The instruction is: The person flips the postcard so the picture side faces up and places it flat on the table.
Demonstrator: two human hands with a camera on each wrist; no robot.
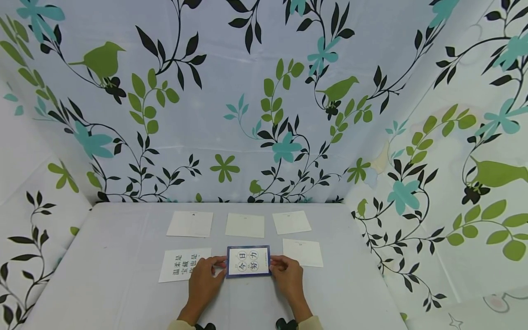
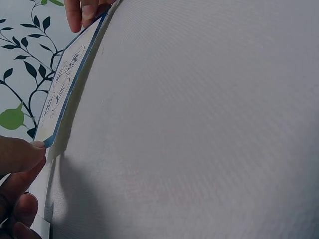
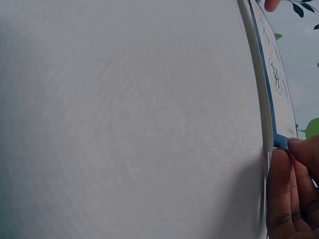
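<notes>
A blue-bordered white card (image 1: 249, 261) with circled Chinese characters is held between my two hands in the head view. My left hand (image 1: 205, 282) pinches its left edge between thumb and fingers. At the opposite edge, my right hand (image 1: 288, 276) pinches the card the same way. Both wrist views show the card (image 2: 70, 74) (image 3: 273, 74) tilted, with its lower edge close over the cloth and a shadow beneath. A white card printed with Chinese characters (image 1: 175, 266) lies beside my left hand, which partly covers it. A plain white card (image 1: 305, 253) lies beyond my right hand.
Three more plain cards lie in a row at the back: one on the left (image 1: 189, 224), one in the middle (image 1: 244, 226), one on the right (image 1: 292, 223). White cloth covers the table (image 1: 123, 256). Leaf-patterned curtains (image 1: 222, 119) enclose its back and sides.
</notes>
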